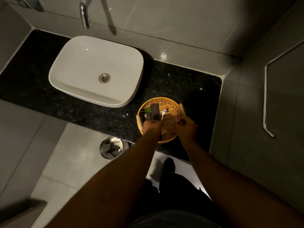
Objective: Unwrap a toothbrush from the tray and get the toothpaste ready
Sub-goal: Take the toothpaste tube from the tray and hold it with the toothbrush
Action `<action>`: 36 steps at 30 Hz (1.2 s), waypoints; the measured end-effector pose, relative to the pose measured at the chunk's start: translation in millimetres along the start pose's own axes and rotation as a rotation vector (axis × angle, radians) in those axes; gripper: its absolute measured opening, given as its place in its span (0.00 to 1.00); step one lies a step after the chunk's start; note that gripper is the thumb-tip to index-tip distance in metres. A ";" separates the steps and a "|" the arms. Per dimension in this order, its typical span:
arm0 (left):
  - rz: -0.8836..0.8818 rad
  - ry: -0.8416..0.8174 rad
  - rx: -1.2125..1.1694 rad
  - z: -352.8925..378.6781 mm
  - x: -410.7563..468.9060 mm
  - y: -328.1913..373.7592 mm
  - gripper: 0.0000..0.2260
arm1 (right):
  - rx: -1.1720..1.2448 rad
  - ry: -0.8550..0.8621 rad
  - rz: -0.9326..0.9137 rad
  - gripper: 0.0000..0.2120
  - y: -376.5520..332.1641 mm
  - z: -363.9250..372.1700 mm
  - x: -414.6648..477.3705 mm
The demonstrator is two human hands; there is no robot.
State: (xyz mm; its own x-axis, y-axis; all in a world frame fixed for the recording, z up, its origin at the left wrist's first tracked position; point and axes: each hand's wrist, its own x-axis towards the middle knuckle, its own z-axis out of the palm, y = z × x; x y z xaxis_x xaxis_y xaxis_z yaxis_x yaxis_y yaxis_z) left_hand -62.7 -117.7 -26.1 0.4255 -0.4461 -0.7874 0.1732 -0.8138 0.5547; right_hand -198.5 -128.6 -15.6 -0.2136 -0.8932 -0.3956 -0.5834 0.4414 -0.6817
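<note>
Holding a toothbrush (164,113) over the wicker tray (171,102), lower centre of frame.
Left hand (152,125) fisted around its handle, white head pointing up; right hand (185,127) pinches something small and red, too small to identify; dark boxes (152,112) lie in the tray's left side.

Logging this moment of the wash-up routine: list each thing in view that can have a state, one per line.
toothbrush: unwrapped, head up, held in left hand
right hand: pinching a small red-and-white item
wicker tray: on counter, holding dark boxes
sink: empty, dry
faucet: off
bin: lid shut
</note>
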 end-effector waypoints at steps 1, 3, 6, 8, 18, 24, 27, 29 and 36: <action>-0.002 -0.004 0.011 1.4 0.7 1.5 0.21 | -0.003 -0.002 -0.011 0.11 0.0 -0.9 1.8; -0.021 -0.019 0.016 4.4 2.5 3.4 0.19 | -0.042 -0.011 -0.070 0.12 0.7 -2.6 4.3; -0.023 -0.028 0.022 11.1 4.0 6.8 0.17 | -0.072 -0.020 -0.141 0.13 1.5 -5.1 5.0; 0.015 -0.017 0.056 14.6 6.8 8.2 0.16 | -0.054 -0.010 -0.171 0.16 1.7 -6.1 4.7; 0.129 -0.002 0.378 22.6 26.7 9.7 0.07 | -0.247 -0.022 -0.133 0.11 -4.5 16.0 14.1; 0.193 -0.036 0.484 20.9 41.1 10.8 0.09 | -0.330 -0.049 -0.062 0.12 -9.7 36.1 22.7; 0.192 -0.056 0.478 21.6 42.8 14.8 0.10 | -0.339 -0.087 0.006 0.14 -12.6 46.0 29.1; 0.206 -0.051 0.474 22.5 42.4 16.9 0.11 | -0.326 -0.094 0.042 0.16 -15.2 49.3 34.1; 0.270 -0.055 0.466 23.8 38.0 17.2 0.11 | -0.372 -0.107 0.019 0.17 -29.2 47.6 39.7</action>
State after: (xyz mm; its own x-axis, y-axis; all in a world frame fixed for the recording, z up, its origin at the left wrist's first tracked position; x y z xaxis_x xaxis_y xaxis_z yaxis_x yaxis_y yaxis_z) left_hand -64.6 -157.5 -52.9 0.3512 -0.6707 -0.6533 -0.3532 -0.7411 0.5710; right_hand -152.6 -172.9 -40.7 -0.1556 -0.8627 -0.4811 -0.8288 0.3790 -0.4117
